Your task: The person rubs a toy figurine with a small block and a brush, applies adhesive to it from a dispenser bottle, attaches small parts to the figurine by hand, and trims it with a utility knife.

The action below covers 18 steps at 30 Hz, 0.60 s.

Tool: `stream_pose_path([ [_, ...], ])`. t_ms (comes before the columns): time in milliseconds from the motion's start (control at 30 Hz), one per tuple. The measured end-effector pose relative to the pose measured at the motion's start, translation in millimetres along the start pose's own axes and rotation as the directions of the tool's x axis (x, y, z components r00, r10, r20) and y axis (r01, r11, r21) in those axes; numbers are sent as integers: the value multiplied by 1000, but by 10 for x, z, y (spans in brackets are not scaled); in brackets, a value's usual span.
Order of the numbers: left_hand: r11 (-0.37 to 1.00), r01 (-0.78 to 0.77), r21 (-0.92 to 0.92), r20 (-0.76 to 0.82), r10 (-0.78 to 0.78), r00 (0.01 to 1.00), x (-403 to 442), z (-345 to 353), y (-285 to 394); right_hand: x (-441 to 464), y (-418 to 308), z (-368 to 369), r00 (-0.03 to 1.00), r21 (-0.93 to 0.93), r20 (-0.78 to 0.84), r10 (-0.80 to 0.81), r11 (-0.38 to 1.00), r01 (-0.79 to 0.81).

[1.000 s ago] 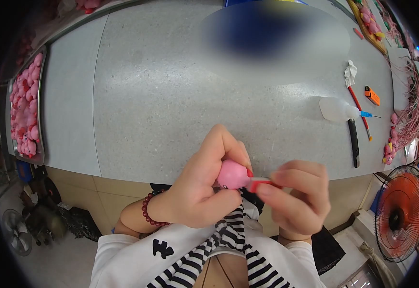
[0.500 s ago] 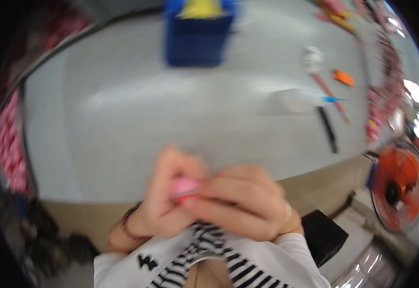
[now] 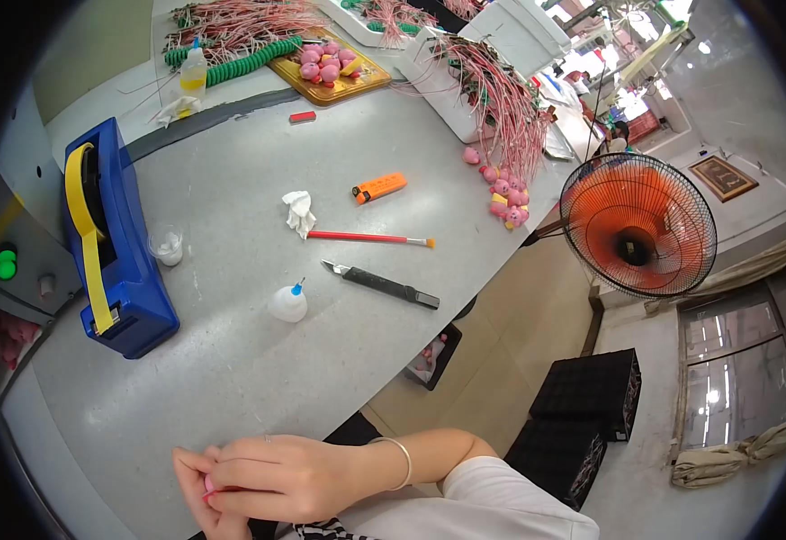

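Observation:
At the lower left, both hands are close together over the near edge of the grey table. My left hand (image 3: pixel 193 490) is closed around a small pink piece (image 3: pixel 210 484), mostly hidden by the fingers. My right hand (image 3: pixel 276 475), with a bangle on its wrist, lies across in front, its fingers closed on the same piece. Beyond them on the table stands a white squeeze bottle (image 3: pixel 288 304) with a blue needle tip. A craft knife (image 3: pixel 384 284) lies beside it, blade exposed.
A blue tape dispenser (image 3: pixel 136 306) with yellow tape stands left, near a small clear cup (image 3: pixel 168 245). A red brush (image 3: pixel 370 237), crumpled tissue (image 3: pixel 299 214) and orange box-shaped item (image 3: pixel 379 187) lie mid-table. Pink figures (image 3: pixel 325 63) fill a tray; a fan (image 3: pixel 637 225) stands right.
The view has swung to the right, bringing the fan and the table's far end into sight. My hands now appear lower left, still holding the pink piece together.

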State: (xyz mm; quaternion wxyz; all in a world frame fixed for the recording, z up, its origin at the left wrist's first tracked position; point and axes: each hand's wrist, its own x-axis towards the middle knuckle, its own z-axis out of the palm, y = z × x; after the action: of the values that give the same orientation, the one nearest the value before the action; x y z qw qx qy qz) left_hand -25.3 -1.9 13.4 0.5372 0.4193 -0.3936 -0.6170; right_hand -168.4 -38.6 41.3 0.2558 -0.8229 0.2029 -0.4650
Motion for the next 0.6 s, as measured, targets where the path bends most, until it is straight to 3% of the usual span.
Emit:
stream_pose_path([
  [200, 999, 27, -18, 5, -27, 1000, -2, 29, 31, -26, 2, 0, 1000, 16, -20, 12, 1000, -11],
  [300, 1000, 26, 1, 29, -26, 999, -6, -15, 15, 38, 0, 2, 998, 65, 67, 16, 998, -20],
  [433, 997, 45, -71, 51, -41, 998, -4, 17, 4, -46, 29, -47, 1000, -26, -11, 2, 1000, -2],
  [600, 995, 60, -76, 84, -53, 995, 2, -6, 63, 5, 62, 47, 1000, 8, -20, 10, 1000, -9],
])
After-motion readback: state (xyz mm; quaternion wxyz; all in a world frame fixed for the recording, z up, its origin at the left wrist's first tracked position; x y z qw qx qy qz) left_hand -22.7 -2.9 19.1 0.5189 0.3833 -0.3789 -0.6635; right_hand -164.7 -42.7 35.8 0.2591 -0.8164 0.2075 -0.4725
